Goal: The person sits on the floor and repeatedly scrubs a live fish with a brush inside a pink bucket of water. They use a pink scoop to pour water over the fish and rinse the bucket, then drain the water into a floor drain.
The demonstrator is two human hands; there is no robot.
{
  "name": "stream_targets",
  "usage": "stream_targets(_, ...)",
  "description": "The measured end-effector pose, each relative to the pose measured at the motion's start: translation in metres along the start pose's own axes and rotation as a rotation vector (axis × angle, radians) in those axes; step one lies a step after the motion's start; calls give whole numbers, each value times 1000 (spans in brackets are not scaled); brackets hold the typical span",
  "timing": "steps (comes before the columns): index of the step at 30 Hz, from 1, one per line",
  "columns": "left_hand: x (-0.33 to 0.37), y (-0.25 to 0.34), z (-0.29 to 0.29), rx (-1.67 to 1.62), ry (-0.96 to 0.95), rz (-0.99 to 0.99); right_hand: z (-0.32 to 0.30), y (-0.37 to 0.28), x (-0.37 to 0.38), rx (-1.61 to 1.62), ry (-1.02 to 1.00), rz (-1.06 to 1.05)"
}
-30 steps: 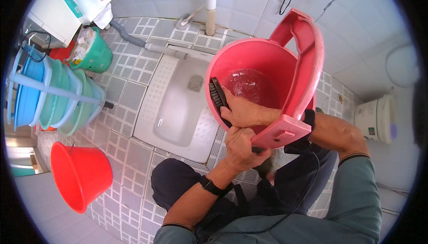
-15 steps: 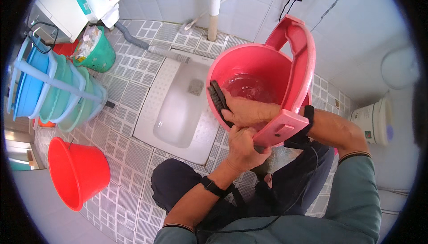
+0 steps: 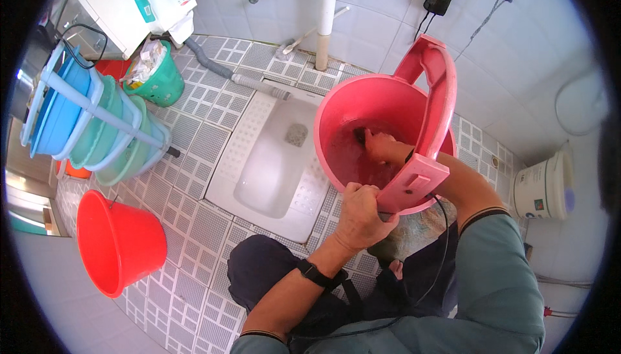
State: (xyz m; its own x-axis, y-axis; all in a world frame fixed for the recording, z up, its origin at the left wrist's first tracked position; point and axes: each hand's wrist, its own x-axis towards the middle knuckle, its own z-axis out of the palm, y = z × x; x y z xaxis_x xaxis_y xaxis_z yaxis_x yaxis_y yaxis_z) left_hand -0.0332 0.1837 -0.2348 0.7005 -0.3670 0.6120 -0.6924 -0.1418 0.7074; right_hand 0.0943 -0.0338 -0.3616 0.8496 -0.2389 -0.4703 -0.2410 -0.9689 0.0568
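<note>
A large pink bucket (image 3: 362,92) with a wide raised handle (image 3: 440,105) stands tilted before me, with some water (image 3: 349,160) at its bottom. Clasped over its near rim, beside the handle's lower end, is my left hand (image 3: 359,217). My right hand (image 3: 383,147) reaches deep inside, its arm passing behind the handle. Its fingers are closed on a dark scrubbing brush (image 3: 360,135), mostly hidden by the hand and the water. A small dark grey piece shows under my left thumb; I cannot tell what it is.
Left of the bucket lies a white squat toilet (image 3: 268,166). A red bucket (image 3: 123,244), a rack of stacked basins (image 3: 97,121) and a green waste bin (image 3: 162,85) stand at left. By the right wall is a white tub (image 3: 540,189). A long-handled brush (image 3: 301,40) leans at the back wall.
My right hand has gone from the bucket's left rim down into its bottom with the brush. My left hand keeps its grip on the rim. The view has shifted slightly.
</note>
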Motion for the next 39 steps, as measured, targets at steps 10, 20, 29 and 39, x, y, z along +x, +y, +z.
stream_targets(10,10,4,-21,-49,-211,14,-24,14,-53,847,-744,-654)
stream_targets(20,69,-8,-70,-853,623,-1025,-206,-56,-73,1844,-58,-272)
stream_targets(29,106,-2,-113,-806,571,-1077,-171,-21,-73,139,762,-256)
stream_targets(39,84,-44,-90,-876,516,-1173,-108,-16,-156,420,281,-1188)
